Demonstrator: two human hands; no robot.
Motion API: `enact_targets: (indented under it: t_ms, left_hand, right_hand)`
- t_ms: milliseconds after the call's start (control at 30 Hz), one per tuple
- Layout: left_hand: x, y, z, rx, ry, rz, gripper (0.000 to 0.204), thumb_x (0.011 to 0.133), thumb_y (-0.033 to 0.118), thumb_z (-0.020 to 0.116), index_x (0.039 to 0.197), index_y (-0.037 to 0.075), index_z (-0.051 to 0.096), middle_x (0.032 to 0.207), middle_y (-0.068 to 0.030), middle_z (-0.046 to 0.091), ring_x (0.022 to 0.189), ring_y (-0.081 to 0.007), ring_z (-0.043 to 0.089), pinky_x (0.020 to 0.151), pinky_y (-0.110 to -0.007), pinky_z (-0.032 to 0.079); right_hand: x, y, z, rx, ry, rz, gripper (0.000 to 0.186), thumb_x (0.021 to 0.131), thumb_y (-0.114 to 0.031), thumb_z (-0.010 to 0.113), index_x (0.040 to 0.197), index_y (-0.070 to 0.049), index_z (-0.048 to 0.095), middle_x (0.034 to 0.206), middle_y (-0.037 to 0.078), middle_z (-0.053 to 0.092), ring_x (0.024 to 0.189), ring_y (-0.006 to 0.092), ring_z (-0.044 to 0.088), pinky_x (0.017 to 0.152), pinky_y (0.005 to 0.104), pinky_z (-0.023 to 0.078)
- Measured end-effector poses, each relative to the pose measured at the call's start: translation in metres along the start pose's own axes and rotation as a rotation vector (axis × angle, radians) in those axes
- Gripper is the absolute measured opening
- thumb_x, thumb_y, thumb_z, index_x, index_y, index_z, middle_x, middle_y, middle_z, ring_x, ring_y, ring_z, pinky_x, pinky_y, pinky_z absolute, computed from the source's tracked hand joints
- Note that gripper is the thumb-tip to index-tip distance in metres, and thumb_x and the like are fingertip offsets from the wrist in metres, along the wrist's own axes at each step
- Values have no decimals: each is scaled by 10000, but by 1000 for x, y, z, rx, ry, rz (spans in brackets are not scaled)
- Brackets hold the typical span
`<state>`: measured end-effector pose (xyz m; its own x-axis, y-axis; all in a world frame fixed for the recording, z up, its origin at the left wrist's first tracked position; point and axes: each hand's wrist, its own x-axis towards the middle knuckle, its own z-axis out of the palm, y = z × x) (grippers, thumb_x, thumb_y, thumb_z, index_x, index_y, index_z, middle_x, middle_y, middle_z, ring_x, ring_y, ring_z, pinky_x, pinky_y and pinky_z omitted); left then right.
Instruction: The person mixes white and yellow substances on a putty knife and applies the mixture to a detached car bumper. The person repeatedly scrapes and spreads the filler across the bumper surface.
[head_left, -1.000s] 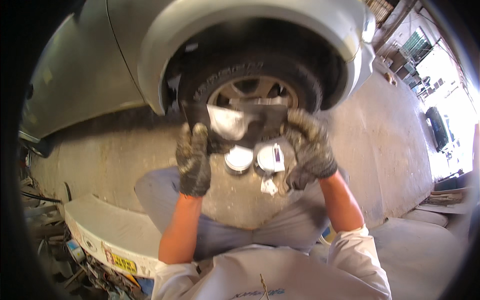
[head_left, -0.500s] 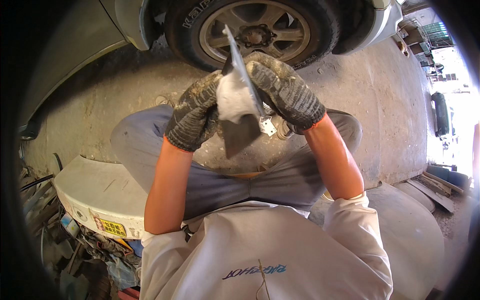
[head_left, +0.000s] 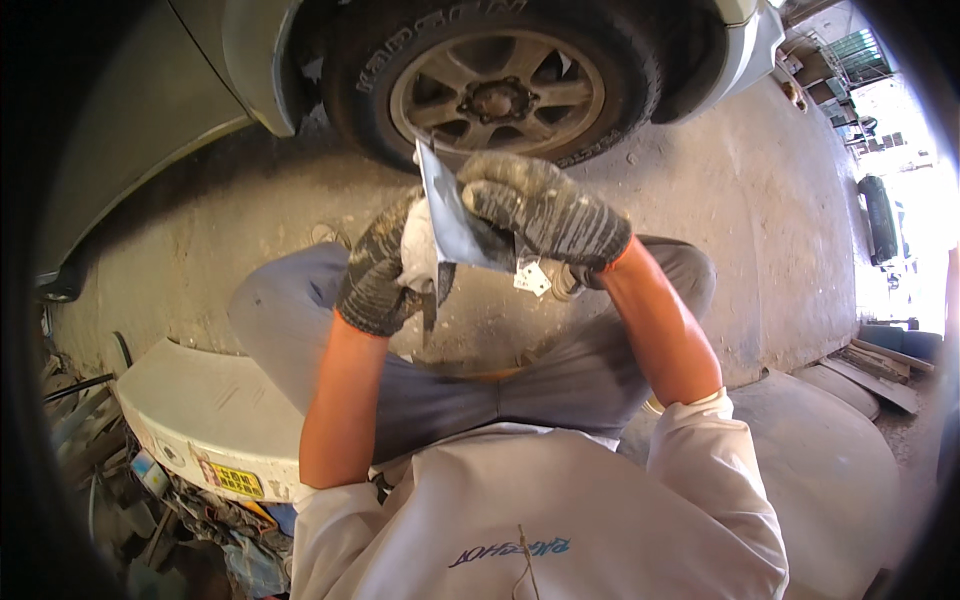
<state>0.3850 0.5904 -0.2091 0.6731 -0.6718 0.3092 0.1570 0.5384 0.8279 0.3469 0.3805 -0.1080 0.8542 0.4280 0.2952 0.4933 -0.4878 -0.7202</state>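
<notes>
Your right hand (head_left: 545, 208) pinches the grey plate (head_left: 452, 222); your left hand (head_left: 376, 270) grips a darker plate (head_left: 430, 314). Probably light, stiff; white paste (head_left: 417, 248) seems soft, slippery: hold clean edges.

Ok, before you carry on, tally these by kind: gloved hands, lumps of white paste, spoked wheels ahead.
Gloved hands: 2, the left hand and the right hand
White paste lump: 1
Spoked wheel: 1
Total: 4
</notes>
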Motion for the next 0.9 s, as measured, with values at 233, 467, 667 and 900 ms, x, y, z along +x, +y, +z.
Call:
enact_targets:
  t_ms: [233, 467, 667, 900]
  left_hand:
    - [-2, 11, 9, -425, 363, -230, 455, 914, 133, 591, 1325, 8, 441, 1233, -81, 565, 1043, -152, 580, 844, -282, 507]
    - [12, 50, 24, -348, 407, -155, 316, 929, 227, 612, 1181, 50, 538, 984, -5, 596, 866, -93, 582, 742, -232, 495]
    - [7, 69, 35, 505, 697, 33, 242, 942, 269, 599, 1013, 40, 566, 823, -6, 582, 685, -93, 567, 584, -236, 489]
    - [-1, 66, 56, 456, 666, -3, 154, 963, 222, 566, 929, 71, 570, 731, 28, 529, 630, -55, 482, 542, -220, 400]
  right_hand:
    - [-14, 8, 4, 328, -145, 273, 275, 865, -178, 591, 1106, -48, 621, 1110, 140, 604, 964, 294, 607, 838, 379, 497]
    - [-21, 19, 4, 181, 10, 285, 296, 944, -298, 554, 1108, -61, 622, 1001, 111, 656, 920, 236, 619, 826, 350, 489]
    - [-32, -9, -11, 235, 597, 575, 210, 898, -215, 643, 980, -21, 637, 842, 92, 642, 772, 157, 603, 704, 303, 492]
    - [-35, -30, 2, 279, 546, 438, 232, 865, -119, 659, 1050, 19, 634, 916, 163, 663, 822, 232, 645, 734, 331, 507]
